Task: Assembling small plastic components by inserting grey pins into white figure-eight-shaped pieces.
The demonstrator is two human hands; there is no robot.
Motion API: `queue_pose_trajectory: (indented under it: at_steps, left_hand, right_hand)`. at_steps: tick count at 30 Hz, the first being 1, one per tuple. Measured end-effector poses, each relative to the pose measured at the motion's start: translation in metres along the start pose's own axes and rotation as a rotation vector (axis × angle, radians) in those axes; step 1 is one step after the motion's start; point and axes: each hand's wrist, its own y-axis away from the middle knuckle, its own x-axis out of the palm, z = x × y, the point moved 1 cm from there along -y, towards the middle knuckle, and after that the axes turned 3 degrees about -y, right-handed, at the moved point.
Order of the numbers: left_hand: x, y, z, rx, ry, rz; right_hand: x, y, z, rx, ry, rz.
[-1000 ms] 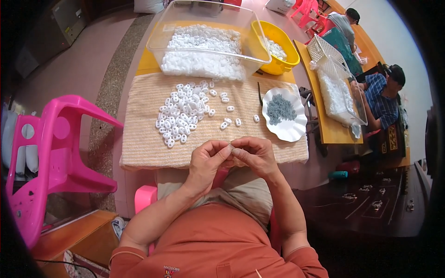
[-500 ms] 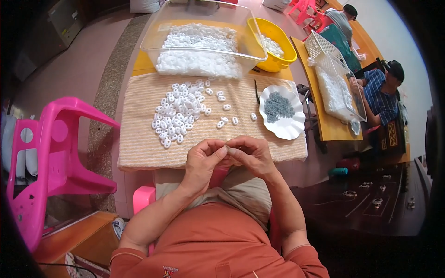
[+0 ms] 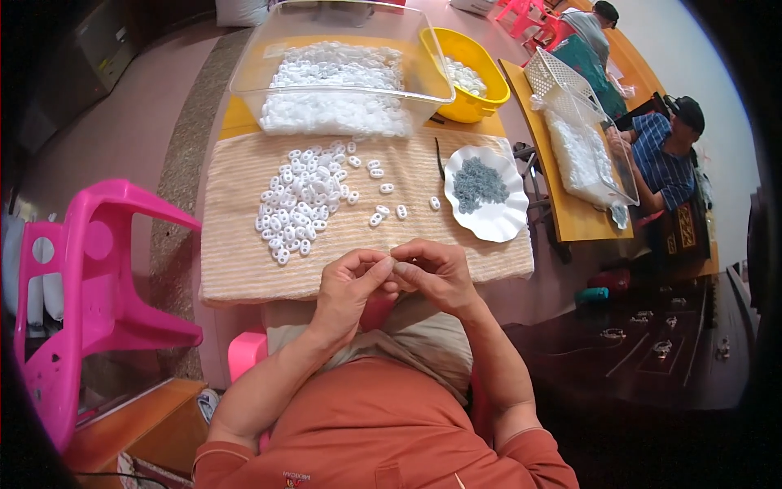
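Observation:
My left hand (image 3: 350, 285) and my right hand (image 3: 433, 275) meet in front of me just off the near edge of the towel-covered table. Thumb and forefinger of each are pinched together, tip to tip. Whatever they grip is too small and too covered by the fingers to name. Beyond them lies a heap of small white oval plastic pieces (image 3: 301, 196), each with two dark holes. Several loose ones, such as a white piece (image 3: 401, 212), are scattered to its right. A white scalloped plate (image 3: 501, 222) holds a pile of small grey-blue pieces (image 3: 479, 184).
A clear plastic bin (image 3: 342, 98) of white pieces and a yellow tub (image 3: 489, 106) stand at the table's back. A pink chair (image 3: 134, 322) is at left. At right, a person in a checked shirt (image 3: 664, 159) sits by another table (image 3: 599, 228); another person is farther back.
The whole view has shifted slightly, so the table and its things appear a little farther left. My hands stay pinched together in nearly the same pose.

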Motion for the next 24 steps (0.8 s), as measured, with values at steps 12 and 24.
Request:
queue_pose_trajectory:
  at_steps: [12, 24]
  left_hand:
    - [0.0001, 0.0002, 0.0024, 0.081, 0.012, 0.0]
    - [-0.0008, -0.0005, -0.0022, 0.059, -0.11, 0.09]
  right_hand:
    - [-0.0024, -0.0006, 0.002, -0.086, 0.07, 0.06]
    - [-0.0087, 0.0, -0.0012, -0.196, 0.071, 0.119]
